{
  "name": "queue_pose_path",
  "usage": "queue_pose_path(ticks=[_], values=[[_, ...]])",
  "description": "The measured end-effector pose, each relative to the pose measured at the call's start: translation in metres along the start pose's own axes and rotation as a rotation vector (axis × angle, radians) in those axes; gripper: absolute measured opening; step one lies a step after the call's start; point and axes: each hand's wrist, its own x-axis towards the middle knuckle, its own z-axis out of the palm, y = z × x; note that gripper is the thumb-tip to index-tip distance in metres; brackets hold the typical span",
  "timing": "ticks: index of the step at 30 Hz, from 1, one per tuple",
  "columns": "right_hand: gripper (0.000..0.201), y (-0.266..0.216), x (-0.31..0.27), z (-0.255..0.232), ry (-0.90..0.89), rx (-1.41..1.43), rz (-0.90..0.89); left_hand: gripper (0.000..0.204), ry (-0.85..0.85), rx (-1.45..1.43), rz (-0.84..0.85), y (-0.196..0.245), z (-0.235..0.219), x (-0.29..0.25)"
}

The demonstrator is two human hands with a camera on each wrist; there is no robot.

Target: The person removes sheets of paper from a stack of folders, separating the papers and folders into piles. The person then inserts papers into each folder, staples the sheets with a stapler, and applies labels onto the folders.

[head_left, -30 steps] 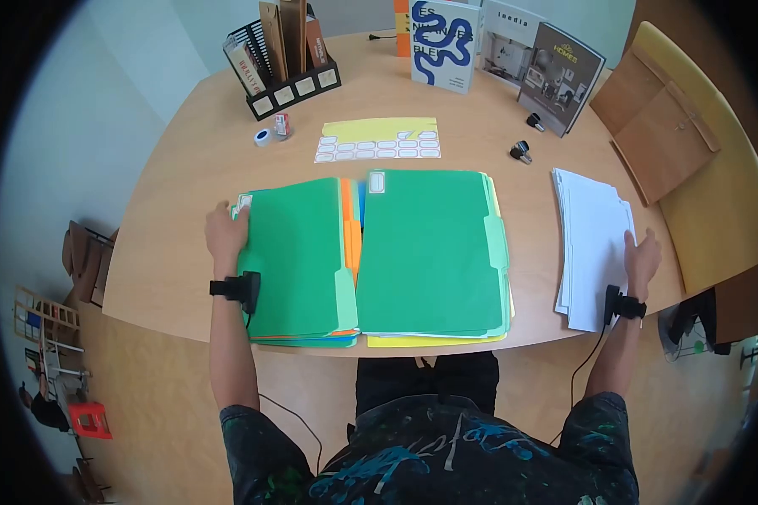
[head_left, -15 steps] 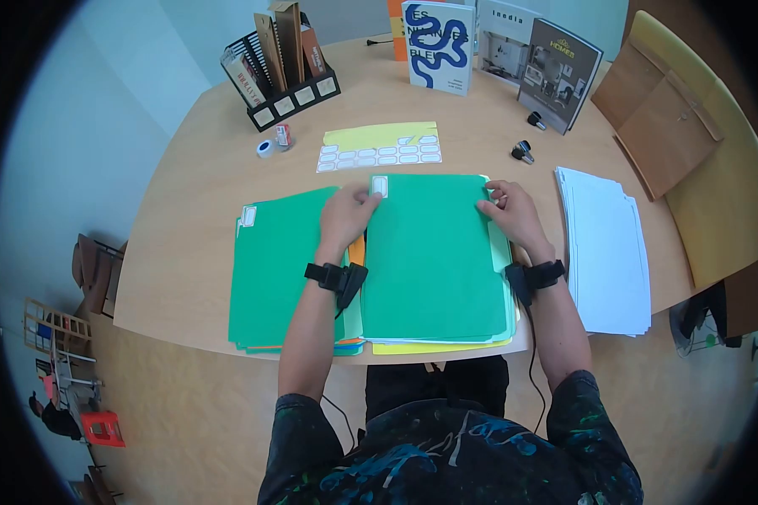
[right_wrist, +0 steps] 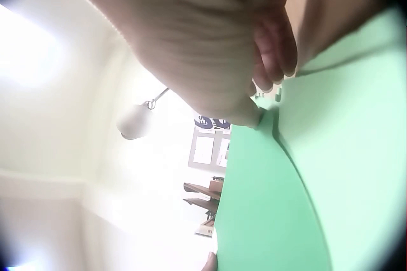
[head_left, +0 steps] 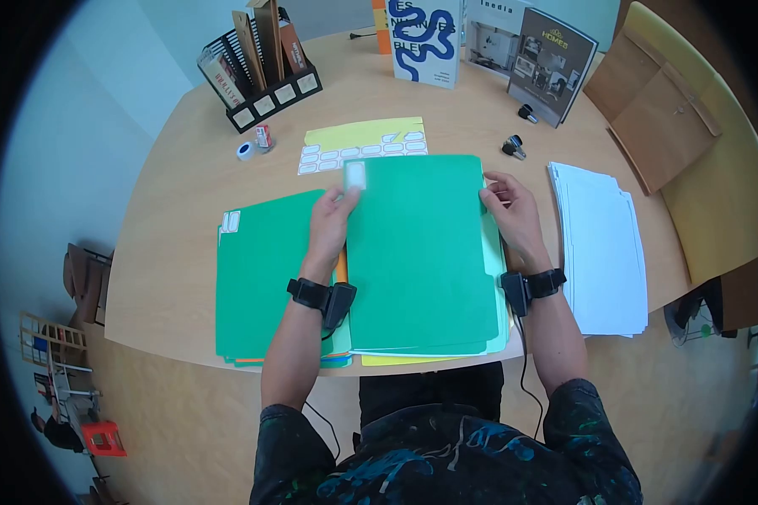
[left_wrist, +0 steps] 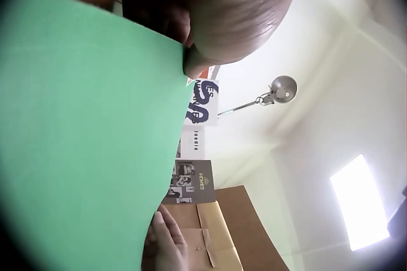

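A green file folder (head_left: 421,252) tops the right-hand pile, its far end raised off the pile. Its upper left corner bears a white label (head_left: 356,176), blurred here. My left hand (head_left: 333,223) pinches the folder's left edge near that label, thumb on the front face. At the opposite edge my right hand (head_left: 518,217) pinches it with the thumb over the green face; the right wrist view shows the curled fingers (right_wrist: 275,52) behind. Left of it lies another pile topped by a labelled green folder (head_left: 265,269), partly covered by my left forearm.
White papers (head_left: 602,252) are stacked at the right. Beyond the folders lie a label sheet (head_left: 362,151), a roll of tape (head_left: 245,151) and black clips (head_left: 514,147). A desk organizer (head_left: 269,101) and upright books (head_left: 556,67) stand at the back.
My left hand has come over from the left pile, my right from the white papers. Both now grip the right-hand green folder, whose far end has risen.
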Motion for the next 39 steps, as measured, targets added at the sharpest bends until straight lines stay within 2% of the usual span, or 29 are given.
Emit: queue_pose_path(ticks=[2,5,8,12,14,17,23,26,33,39], values=[[0.030,-0.004,0.000,-0.003,-0.111,0.310,0.050,0.019,0.013,-0.076,0.010,0.003,0.003,-0.003],[0.027,-0.003,0.000,-0.003,-0.120,0.441,0.074,0.019,0.025,-0.157,0.025,0.001,0.000,-0.003],[0.029,-0.008,-0.003,-0.005,-0.134,0.446,0.153,0.019,0.029,-0.177,0.023,0.002,0.003,-0.005],[0.032,-0.016,-0.006,-0.004,-0.172,0.460,0.167,0.020,0.035,-0.148,0.032,0.002,0.003,-0.005],[0.035,-0.027,-0.009,-0.008,-0.237,0.486,0.325,0.021,0.034,-0.122,0.033,0.005,0.005,-0.006],[0.034,-0.008,-0.004,-0.009,-0.325,0.465,0.239,0.022,0.044,-0.049,0.043,0.002,0.005,-0.005],[0.019,-0.013,-0.010,-0.004,-0.338,0.324,0.290,0.022,0.019,0.042,0.075,0.002,0.006,-0.005],[0.016,-0.030,-0.013,-0.005,-0.305,0.356,0.369,0.022,0.033,0.034,0.070,0.001,0.006,-0.005],[0.014,-0.014,-0.010,0.000,-0.250,0.417,0.298,0.023,0.071,0.021,0.123,0.004,0.007,-0.007],[0.016,-0.025,-0.012,-0.001,-0.202,0.453,0.316,0.021,0.140,0.085,0.185,0.027,0.024,-0.011]])
